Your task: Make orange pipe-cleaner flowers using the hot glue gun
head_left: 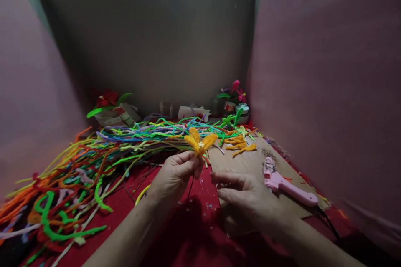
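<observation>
An orange pipe-cleaner flower [200,144] with several fuzzy petals and a pale centre is pinched at its base by my left hand [177,175]. A thin dark stem hangs below those fingers. To the right and slightly lower is my right hand [244,194], its fingers pointing left and a gap between thumb and fingertips. It appears to hold nothing and is apart from the flower. Beyond it, loose orange petal pieces [239,146] lie on a brown cardboard sheet [225,167]. A pink hot glue gun [290,187] rests on the cardboard, right of my right hand.
Many coloured pipe cleaners [103,154] spread over the red cloth [200,208] at left and back. A red flower [108,99], a pink flower [238,88] and small containers [241,110] stand behind. Pink walls [328,71] flank the space; a black cord [328,219] trails from the glue gun.
</observation>
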A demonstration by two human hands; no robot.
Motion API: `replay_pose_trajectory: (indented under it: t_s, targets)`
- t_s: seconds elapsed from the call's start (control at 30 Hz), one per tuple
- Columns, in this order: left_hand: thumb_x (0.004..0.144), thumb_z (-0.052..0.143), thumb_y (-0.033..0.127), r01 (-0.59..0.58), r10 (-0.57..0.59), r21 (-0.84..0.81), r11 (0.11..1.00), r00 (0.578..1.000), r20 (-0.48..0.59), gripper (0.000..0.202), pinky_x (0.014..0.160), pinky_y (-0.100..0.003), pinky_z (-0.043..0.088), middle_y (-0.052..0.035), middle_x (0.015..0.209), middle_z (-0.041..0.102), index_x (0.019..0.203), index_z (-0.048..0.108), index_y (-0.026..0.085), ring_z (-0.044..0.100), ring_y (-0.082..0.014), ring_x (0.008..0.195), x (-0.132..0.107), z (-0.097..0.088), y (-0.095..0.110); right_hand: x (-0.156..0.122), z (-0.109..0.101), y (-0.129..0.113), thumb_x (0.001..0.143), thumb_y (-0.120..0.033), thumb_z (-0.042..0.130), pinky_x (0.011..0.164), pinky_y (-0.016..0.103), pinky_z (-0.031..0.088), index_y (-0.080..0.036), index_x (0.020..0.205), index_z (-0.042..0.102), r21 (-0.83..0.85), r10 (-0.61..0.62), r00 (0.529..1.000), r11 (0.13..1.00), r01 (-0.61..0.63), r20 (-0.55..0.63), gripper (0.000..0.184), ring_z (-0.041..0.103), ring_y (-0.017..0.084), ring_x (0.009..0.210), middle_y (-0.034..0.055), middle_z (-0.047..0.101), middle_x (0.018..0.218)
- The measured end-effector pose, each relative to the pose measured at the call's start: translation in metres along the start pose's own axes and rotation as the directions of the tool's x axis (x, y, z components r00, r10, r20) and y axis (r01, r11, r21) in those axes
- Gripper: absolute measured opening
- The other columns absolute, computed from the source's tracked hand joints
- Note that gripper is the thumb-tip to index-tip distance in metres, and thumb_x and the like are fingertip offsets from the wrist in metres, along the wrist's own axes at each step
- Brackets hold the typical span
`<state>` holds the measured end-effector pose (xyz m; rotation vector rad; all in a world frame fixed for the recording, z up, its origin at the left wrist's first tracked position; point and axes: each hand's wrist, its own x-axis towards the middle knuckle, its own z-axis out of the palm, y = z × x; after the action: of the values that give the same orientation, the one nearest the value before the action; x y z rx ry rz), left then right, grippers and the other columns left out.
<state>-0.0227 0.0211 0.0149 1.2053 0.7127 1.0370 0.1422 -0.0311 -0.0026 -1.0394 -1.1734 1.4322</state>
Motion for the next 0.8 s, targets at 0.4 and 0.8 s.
replay_pose_trajectory:
  t_s: [0.4, 0.8]
  targets:
    - [0.066, 0.072, 0.031, 0.004, -0.024, -0.177, 0.984, 0.993, -0.113, 0.024, 0.055, -0.022, 0.035, -0.0019, 0.058, 0.056, 0.067, 0.062, 0.010, 0.045, -0.0087, 0.054, 0.010, -0.003, -0.014, 0.074, -0.123, -0.069, 0.076, -0.020, 0.057, 0.067, 0.027, 0.043, -0.017, 0.093, 0.072, -0.974, -0.197, 0.979, 0.226, -0.011, -0.057, 0.022, 0.063, 0.021, 0.079, 0.0072, 0.071, 0.090]
    - [0.068, 0.071, 0.032, 0.049, -0.068, -0.184, 0.982, 0.993, -0.099, 0.024, 0.053, -0.020, 0.034, -0.0009, 0.058, 0.054, 0.066, 0.060, 0.011, 0.043, -0.0078, 0.053, 0.010, -0.005, -0.016, 0.132, -0.132, -0.050, 0.087, -0.030, 0.052, 0.078, 0.038, 0.050, -0.018, 0.111, 0.055, -0.996, 0.185, 0.979, -0.060, -0.073, -0.083, 0.027, 0.058, 0.020, 0.095, 0.0065, 0.056, 0.115]
